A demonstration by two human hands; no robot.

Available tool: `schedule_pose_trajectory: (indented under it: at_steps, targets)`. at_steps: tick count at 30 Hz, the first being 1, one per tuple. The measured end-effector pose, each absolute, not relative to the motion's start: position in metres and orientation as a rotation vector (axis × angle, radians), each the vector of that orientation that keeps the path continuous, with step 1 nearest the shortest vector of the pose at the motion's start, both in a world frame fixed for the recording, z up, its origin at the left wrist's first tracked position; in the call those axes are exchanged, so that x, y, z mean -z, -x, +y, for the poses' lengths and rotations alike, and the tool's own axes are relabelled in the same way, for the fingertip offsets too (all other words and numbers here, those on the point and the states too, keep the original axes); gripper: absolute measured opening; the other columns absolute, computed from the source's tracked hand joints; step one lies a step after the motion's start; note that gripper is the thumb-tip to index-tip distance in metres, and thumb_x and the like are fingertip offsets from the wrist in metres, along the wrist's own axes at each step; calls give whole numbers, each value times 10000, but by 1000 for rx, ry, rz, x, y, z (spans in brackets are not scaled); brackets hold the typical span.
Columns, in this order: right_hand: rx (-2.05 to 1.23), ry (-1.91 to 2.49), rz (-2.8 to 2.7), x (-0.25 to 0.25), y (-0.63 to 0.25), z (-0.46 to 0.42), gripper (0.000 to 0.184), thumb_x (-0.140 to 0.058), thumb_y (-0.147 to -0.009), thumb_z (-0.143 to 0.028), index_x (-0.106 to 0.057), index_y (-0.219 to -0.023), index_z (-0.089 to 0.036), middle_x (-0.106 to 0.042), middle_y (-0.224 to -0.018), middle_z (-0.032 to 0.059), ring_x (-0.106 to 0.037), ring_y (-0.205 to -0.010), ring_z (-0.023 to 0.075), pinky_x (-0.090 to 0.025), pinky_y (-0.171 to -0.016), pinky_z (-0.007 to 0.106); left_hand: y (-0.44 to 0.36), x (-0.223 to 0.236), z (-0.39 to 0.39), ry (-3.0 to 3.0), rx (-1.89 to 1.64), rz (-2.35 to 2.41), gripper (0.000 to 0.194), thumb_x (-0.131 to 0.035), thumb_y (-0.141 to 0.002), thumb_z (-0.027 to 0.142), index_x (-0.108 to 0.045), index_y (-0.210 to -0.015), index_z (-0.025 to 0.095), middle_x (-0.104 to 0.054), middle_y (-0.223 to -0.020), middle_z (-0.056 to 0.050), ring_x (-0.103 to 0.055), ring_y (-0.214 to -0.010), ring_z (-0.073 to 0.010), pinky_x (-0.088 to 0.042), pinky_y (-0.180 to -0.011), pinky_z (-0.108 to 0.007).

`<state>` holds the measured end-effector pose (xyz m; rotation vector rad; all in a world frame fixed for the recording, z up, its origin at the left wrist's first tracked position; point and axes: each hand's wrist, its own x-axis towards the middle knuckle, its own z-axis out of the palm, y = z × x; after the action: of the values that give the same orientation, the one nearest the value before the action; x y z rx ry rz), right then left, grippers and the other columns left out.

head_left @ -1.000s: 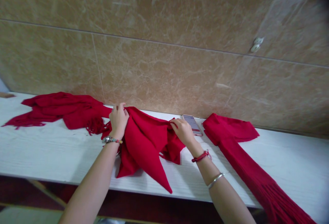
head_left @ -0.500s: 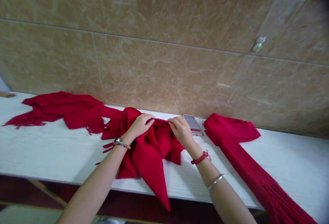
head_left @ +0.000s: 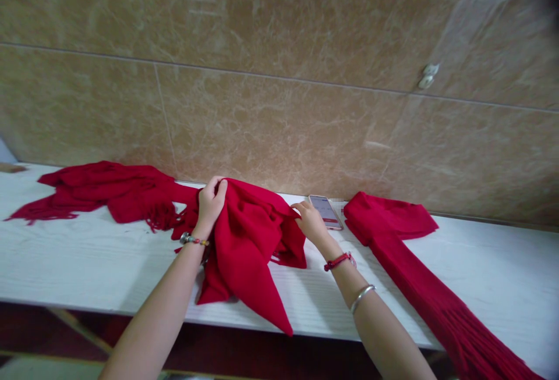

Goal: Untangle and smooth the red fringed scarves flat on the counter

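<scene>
A crumpled red scarf (head_left: pixel 248 240) lies in loose folds at the middle of the white table, one pointed corner hanging toward the front edge. My left hand (head_left: pixel 212 202) is closed on its upper left edge, lifting the cloth a little. On the right side of the same scarf, my right hand (head_left: pixel 309 217) pinches the upper edge between thumb and fingers. Part of the cloth behind my left hand and wrist is hidden.
A bunched red scarf with fringe (head_left: pixel 109 191) lies at the left. Another red scarf (head_left: pixel 406 263), folded lengthwise, stretches over the right side. A phone (head_left: pixel 326 212) rests near the tiled wall (head_left: pixel 279 130). The white table (head_left: pixel 78 269) has its front edge below.
My left hand has moved left and slightly up along the scarf's edge, drawing the cloth wider between my hands. My right hand stays near its place, a little lower.
</scene>
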<state>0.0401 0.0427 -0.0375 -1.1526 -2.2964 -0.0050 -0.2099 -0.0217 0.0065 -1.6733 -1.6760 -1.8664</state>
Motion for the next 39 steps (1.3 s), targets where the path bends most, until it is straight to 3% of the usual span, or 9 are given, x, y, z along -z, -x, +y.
schedule_pose_trajectory:
  at_steps: [8, 16, 26, 29, 31, 34, 36, 39]
  targets:
    - [-157, 1210, -2217, 43, -48, 62, 326, -463, -689, -28, -644, -909, -186, -668, -905, 50, -603, -860, 165, -440, -762, 255, 210, -5, -22, 1625, 1826, -1709, 221, -401, -788, 367, -516, -729, 188, -583, -688, -4, -539, -667, -145, -409, -642, -229]
    - [-141, 1293, -2233, 53, -53, 59, 266, -470, -643, -22, -666, -734, -177, -687, -740, 53, -631, -712, 163, -446, -654, 227, 243, -17, -25, 1186, 2076, -1714, 226, -393, -781, 368, -514, -731, 183, -575, -719, -10, -528, -719, -148, -426, -687, -236]
    - [-133, 1261, -2038, 45, -54, 60, 331, -425, -653, -12, -615, -876, -168, -671, -871, 73, -612, -828, 183, -457, -728, 280, 336, -49, -29, 1044, 1901, -1901, 143, -422, -818, 230, -543, -806, 154, -569, -751, 29, -500, -732, -107, -431, -728, -209]
    - [-126, 1212, -1973, 41, -57, 60, 359, -399, -646, -9, -607, -898, -157, -662, -911, 92, -603, -857, 193, -456, -754, 302, 358, -49, -36, 929, 1823, -2013, 131, -395, -802, 152, -525, -791, 141, -545, -717, 7, -496, -720, -132, -446, -743, -278]
    - [-132, 1131, -1958, 39, -58, 60, 379, -387, -628, -2, -609, -895, -152, -663, -910, 94, -601, -860, 195, -453, -768, 309, 357, -46, -42, 909, 1749, -2073, 99, -455, -739, 114, -533, -795, 139, -533, -707, -12, -510, -776, -176, -434, -796, -358]
    - [-180, 1016, -2056, 36, -58, 59, 412, -384, -596, 14, -620, -889, -153, -672, -891, 83, -605, -849, 193, -445, -788, 309, 320, -40, -43, 1124, 1562, -2073, 287, -592, -638, 139, -562, -923, 152, -552, -857, -64, -495, -965, -254, -384, -884, -421]
    - [-224, 984, -2172, 33, -58, 58, 435, -385, -590, 26, -629, -903, -154, -675, -902, 83, -608, -847, 188, -439, -789, 297, 278, -36, -37, 1637, 1187, -1937, 360, -575, -696, 233, -542, -1043, 142, -516, -1062, -127, -479, -1046, -268, -375, -909, -409]
    - [-287, 978, -2320, 28, -62, 55, 448, -410, -596, 39, -634, -934, -152, -676, -898, 87, -611, -816, 179, -438, -744, 266, 210, -28, -21, 2320, 673, -1703, 377, -539, -757, 340, -540, -1107, 201, -444, -1256, -109, -455, -1131, -242, -355, -952, -361]
